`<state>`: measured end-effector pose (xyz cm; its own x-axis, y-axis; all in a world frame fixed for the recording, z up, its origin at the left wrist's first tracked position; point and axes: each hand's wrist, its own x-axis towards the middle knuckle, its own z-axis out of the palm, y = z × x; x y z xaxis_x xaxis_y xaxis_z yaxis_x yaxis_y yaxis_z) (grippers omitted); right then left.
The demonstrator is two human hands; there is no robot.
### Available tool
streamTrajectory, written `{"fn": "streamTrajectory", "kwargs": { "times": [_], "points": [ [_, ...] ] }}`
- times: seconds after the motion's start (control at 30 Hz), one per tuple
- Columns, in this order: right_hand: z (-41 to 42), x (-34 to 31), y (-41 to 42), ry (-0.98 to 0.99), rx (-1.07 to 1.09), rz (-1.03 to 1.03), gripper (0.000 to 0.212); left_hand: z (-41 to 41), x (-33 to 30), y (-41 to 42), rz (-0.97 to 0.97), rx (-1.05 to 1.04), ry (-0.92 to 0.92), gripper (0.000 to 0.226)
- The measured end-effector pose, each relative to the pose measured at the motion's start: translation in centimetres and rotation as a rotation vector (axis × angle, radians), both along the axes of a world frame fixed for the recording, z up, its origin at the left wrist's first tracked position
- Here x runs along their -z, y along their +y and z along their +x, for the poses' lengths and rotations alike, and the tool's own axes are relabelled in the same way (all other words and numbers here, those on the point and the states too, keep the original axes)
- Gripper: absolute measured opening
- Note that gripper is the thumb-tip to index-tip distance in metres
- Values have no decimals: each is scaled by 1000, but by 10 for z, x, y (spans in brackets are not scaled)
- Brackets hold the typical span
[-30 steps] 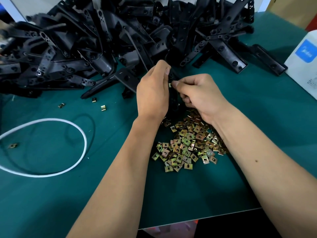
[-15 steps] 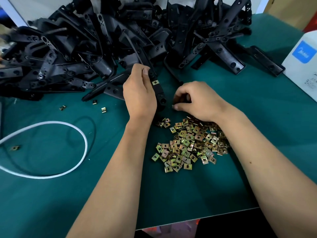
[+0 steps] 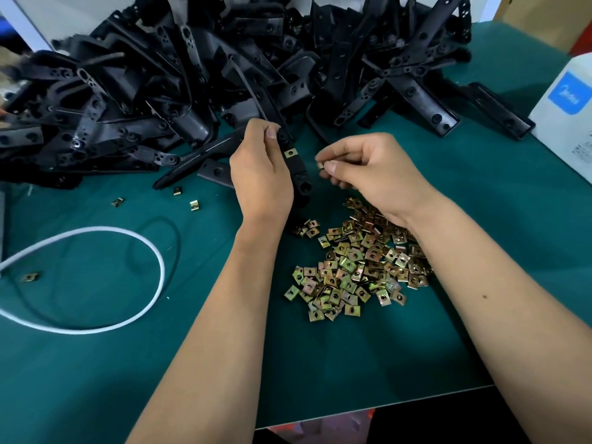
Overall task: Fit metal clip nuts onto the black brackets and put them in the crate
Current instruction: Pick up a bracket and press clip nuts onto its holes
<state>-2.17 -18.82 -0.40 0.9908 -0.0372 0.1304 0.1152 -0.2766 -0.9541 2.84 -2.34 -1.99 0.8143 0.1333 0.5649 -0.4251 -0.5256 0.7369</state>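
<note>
We note the clip nut pile [image 3: 358,264] on the counter [image 3: 320,373]. Behind it lies the bracket heap [image 3: 224,75]; left of it, a cord loop [image 3: 105,280]; far right, a box [image 3: 567,113].

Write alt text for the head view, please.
The left hand grips a black bracket with one clip nut fitted; the right hand pinches another nut above the nut pile.
</note>
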Motion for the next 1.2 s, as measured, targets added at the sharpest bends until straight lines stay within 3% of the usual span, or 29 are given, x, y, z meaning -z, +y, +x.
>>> {"fn": "streamTrajectory", "kwargs": {
  "times": [0.23,0.47,0.8,1.2],
  "points": [
    [-4,-3,5,19,-67,138,22,-1,-1,0,-2,-6,-19,25],
    [-3,0,8,25,-72,167,12,0,-1,1,-15,-3,-17,24],
    [-1,3,10,-193,-33,-110,8,1,-1,3,-44,-23,15,26],
    [1,4,12,13,-10,-18,21,-1,-3,1,5,-1,-28,23]
  ]
}}
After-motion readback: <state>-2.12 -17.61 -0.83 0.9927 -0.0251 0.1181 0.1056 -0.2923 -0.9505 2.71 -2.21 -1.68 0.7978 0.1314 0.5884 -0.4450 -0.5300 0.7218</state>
